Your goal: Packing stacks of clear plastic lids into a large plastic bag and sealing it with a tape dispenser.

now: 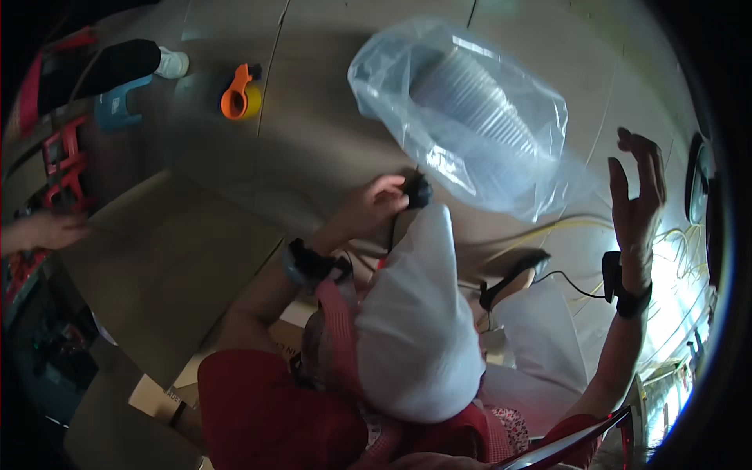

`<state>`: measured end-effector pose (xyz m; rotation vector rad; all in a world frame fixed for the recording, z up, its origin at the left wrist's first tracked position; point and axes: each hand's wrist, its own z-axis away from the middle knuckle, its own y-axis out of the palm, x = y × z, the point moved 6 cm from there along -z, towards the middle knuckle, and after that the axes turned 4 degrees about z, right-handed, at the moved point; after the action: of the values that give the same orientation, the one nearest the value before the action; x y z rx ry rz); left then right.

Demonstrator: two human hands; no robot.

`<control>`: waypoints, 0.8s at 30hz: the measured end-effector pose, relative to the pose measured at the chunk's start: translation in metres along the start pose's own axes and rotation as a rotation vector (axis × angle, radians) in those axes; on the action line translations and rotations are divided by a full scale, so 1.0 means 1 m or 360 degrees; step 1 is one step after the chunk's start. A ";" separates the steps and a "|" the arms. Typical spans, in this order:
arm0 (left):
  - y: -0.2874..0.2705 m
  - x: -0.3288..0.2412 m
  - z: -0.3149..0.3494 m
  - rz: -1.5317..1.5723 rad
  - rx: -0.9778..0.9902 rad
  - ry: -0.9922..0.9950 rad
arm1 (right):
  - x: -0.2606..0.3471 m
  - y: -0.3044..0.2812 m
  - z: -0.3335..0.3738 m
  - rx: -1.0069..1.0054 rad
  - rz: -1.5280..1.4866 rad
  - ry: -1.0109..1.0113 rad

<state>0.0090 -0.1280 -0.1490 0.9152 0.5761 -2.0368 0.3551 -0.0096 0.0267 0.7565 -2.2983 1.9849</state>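
A big clear plastic bag (470, 110) with stacked clear cups inside hangs above the floor in front of me. My left hand (372, 205) has its fingers curled at the bag's lower corner, right beside a small black thing (419, 190) at the end of my white trouser leg (415, 313). Off to the right my right hand (638, 188) is raised, fingers spread, holding nothing and a short way from the bag's right edge. Both wrists carry a black band.
An orange tape dispenser (241, 94) lies on the floor at the back, near a blue stool (117, 106) and another person's leg and white shoe (172, 63). Another person's hand (47, 231) reaches in at left. Flat cardboard (172, 258), red crates (63, 157), yellow cables (564, 227).
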 end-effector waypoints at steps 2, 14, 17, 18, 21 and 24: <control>-0.002 0.034 0.062 -0.0506 0.0106 -0.0003 | 0.039 -0.010 0.024 0.0218 -0.0149 -0.0067; -0.117 0.081 0.100 -0.1310 -0.0699 -0.0020 | -0.001 0.000 0.224 0.1237 0.0218 0.0435; -0.164 0.085 0.092 -0.2321 -0.0829 0.0710 | -0.010 -0.031 0.221 0.0878 0.0251 0.0590; -0.178 0.063 0.085 -0.2096 -0.1133 0.0397 | -0.021 -0.038 0.241 0.0831 0.0258 0.0668; -0.228 0.013 0.075 -0.1401 -0.1619 0.0320 | -0.041 -0.043 0.273 0.0508 0.0367 0.0603; -0.225 -0.048 0.063 0.0344 -0.1220 0.0620 | -0.065 -0.039 0.311 0.0680 0.0366 0.0743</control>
<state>-0.1817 -0.0186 -0.0555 0.8387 1.2921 -1.2673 0.5192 -0.2813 -0.0180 0.0044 -1.7831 2.4598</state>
